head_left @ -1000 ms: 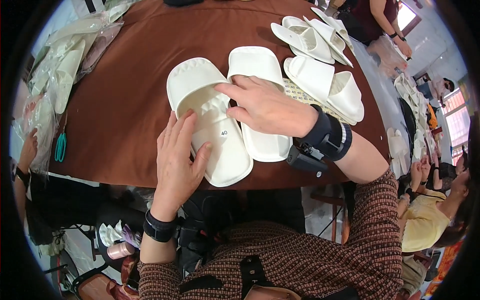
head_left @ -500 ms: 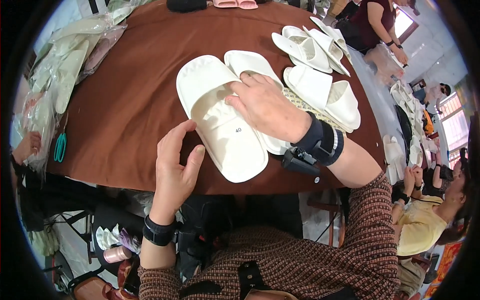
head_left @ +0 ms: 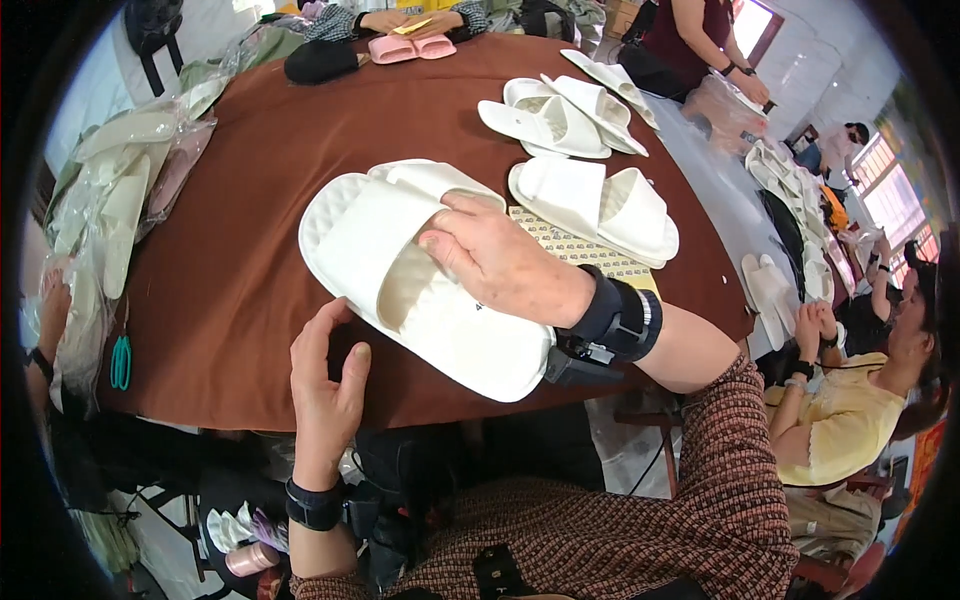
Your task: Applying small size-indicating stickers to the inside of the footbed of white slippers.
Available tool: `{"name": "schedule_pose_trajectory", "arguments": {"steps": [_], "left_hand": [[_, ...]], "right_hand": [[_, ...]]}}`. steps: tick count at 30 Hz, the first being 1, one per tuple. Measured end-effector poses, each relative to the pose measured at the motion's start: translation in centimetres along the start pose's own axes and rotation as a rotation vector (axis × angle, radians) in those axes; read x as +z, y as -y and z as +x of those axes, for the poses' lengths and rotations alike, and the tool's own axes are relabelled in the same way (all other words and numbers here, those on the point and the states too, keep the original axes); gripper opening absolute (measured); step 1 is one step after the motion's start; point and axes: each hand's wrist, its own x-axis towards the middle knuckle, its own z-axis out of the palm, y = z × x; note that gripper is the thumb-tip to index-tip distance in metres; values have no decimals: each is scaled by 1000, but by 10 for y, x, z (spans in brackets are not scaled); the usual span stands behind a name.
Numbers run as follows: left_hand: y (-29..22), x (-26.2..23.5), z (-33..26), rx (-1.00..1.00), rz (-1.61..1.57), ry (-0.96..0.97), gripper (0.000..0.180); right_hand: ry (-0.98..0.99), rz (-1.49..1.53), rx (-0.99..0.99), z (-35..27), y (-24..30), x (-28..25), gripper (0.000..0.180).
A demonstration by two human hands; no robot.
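Observation:
A pair of white slippers [head_left: 475,350] lies slantwise on the brown cloth, toes to the far left. The near slipper overlaps the far one, of which mainly the strap [head_left: 445,178] shows. My right hand [head_left: 500,262] grips the pair between the straps, its thumb over the near slipper's opening and its other fingertips partly hidden. My left hand [head_left: 330,385] is open beside the near slipper's outer edge, thumb and fingers apart and holding nothing. Whether its fingertip touches the slipper, I cannot tell.
A yellow sticker sheet [head_left: 580,243] lies partly under another white slipper pair [head_left: 635,215]. More white slippers [head_left: 560,118] lie beyond. Bagged slippers [head_left: 125,190] and teal-handled scissors [head_left: 121,362] are at left. Pink slippers [head_left: 412,48] lie near another person's hands [head_left: 385,22].
The slipper pair has turned anticlockwise, toes swinging left, and the two slippers now overlap more. My right hand stays on them. The view has shifted, bringing another person's hands in at the far edge.

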Motion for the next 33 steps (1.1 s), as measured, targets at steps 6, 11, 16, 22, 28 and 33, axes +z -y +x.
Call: {"name": "schedule_pose_trajectory", "arguments": {"steps": [6,11,16,22,28,33], "left_hand": [[5,6,1,20,-61,-36,45],[-6,0,3,20,51,21,42],[-9,-3,1,77,113,32,40],[-12,-5,-1,87,175,36,36],[-14,-1,4,145,195,26,35],[-11,-6,3,177,240,3,35]], "right_hand": [[-132,95,65,-1,2,-21,21],[-240,167,167,-1,14,-55,30],[-361,9,191,-3,9,-92,34],[-532,-146,254,-4,-38,-153,37],[-598,-528,206,-24,-124,-213,35],[-124,-387,476,-60,-163,-187,34]]}}
